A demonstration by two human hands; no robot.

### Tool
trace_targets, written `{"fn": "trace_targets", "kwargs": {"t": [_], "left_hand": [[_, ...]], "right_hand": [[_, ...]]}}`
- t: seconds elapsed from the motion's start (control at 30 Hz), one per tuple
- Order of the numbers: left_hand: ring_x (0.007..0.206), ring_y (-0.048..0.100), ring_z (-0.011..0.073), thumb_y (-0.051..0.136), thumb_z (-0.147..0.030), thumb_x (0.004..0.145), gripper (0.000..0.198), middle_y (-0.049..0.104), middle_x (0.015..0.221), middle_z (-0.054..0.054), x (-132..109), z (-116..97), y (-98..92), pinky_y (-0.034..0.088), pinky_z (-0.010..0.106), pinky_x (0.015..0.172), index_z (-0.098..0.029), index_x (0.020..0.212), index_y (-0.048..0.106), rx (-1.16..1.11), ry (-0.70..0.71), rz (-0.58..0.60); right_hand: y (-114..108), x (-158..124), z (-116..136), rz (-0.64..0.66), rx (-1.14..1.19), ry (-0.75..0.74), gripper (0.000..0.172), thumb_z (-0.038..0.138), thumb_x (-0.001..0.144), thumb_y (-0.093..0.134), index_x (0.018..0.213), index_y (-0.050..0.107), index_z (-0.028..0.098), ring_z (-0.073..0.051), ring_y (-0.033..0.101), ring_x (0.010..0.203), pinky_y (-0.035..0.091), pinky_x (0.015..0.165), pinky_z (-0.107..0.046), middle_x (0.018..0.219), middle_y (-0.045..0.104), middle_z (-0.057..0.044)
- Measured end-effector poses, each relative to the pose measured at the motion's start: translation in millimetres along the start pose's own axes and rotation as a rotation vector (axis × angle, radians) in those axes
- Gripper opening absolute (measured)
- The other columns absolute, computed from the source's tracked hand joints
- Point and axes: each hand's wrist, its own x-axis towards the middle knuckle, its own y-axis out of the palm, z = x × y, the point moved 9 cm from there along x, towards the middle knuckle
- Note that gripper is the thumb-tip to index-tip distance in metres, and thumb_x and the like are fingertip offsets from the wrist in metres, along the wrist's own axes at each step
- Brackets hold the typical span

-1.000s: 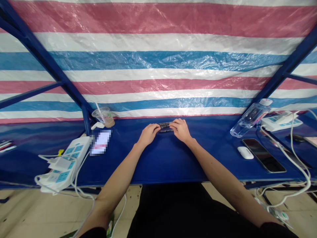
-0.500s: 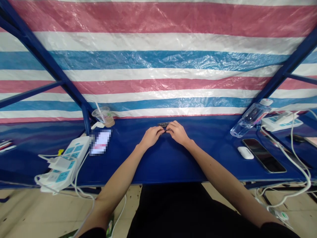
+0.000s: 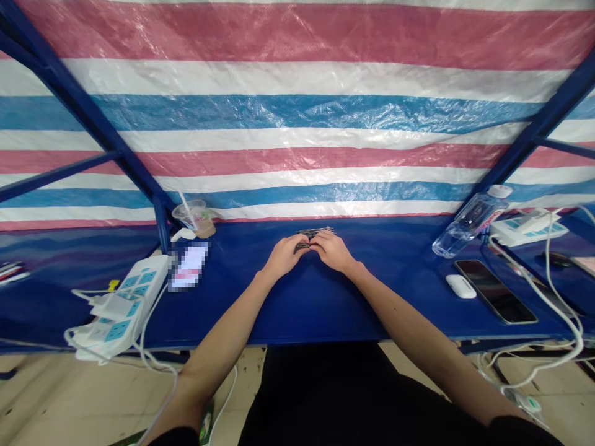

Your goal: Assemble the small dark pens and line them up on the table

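Observation:
My left hand point(image 3: 284, 255) is closed, with its fingers curled round a small dark piece point(image 3: 301, 246), too small to make out. Against it, fingertips nearly meeting over the same piece, is my right hand point(image 3: 333, 253), also closed in a pinch. What the right fingers grip is mostly hidden behind them. Just beyond both hands, several thin dark pen-like sticks point(image 3: 321, 231) lie side by side on the blue table point(image 3: 316, 303).
On the left are a plastic cup with a straw point(image 3: 201, 224), a phone with a blurred screen point(image 3: 189, 266) and a white power strip point(image 3: 134, 297). At right stand a tilted-looking water bottle point(image 3: 469, 223), a white earbud case point(image 3: 461, 286), a dark phone point(image 3: 496, 291) and cables.
My right hand has shifted slightly toward me, uncovering more of the sticks behind it. The dark piece now shows more at my left fingers. Nothing else has moved.

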Motion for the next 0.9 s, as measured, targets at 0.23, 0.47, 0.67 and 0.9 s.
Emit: {"fn": "trace_targets", "kwargs": {"t": [0.23,0.47,0.67,0.9], "left_hand": [[0.099,0.069,0.0239,0.054,-0.04,0.107,0.024,0.075,0.105,0.005,1.1,7.0,-15.6,0.051,0.036,0.091,-0.023,0.111,0.07,0.135,-0.07,-0.113],[0.084,0.067,0.022,0.054,-0.035,0.107,0.028,0.073,0.089,0.004,2.9,12.7,-14.3,0.049,0.034,0.082,-0.021,0.089,0.071,0.109,-0.055,-0.102],[0.083,0.066,0.0195,0.07,-0.02,0.095,0.004,0.07,0.091,0.001,2.3,8.8,-17.9,0.049,0.032,0.079,-0.021,0.093,0.067,0.065,-0.013,-0.146],[0.097,0.066,0.0221,0.072,-0.032,0.096,0.019,0.072,0.108,0.004,0.4,6.5,-15.2,0.049,0.034,0.089,-0.023,0.112,0.067,0.076,-0.037,-0.134]], "right_hand": [[-10.1,-0.5,-8.9,-0.085,-0.007,0.078,0.007,0.018,0.099,0.062,0.097,0.067,0.023,-0.026,0.064,0.098,0.052,0.091,-0.039,0.1,0.071,-0.008],[-12.8,-1.8,-11.9,-0.108,-0.034,0.098,0.006,0.016,0.098,0.064,0.097,0.066,0.022,-0.026,0.064,0.096,0.052,0.086,-0.038,0.098,0.071,-0.008],[0.8,-1.8,-20.9,-0.017,-0.03,0.111,0.01,0.022,0.102,0.063,0.098,0.072,0.023,-0.025,0.07,0.099,0.051,0.093,-0.038,0.103,0.078,-0.007],[-1.0,-1.6,-18.7,-0.029,-0.006,0.125,0.006,0.019,0.099,0.064,0.098,0.068,0.023,-0.025,0.069,0.097,0.049,0.086,-0.035,0.101,0.076,-0.006]]}}
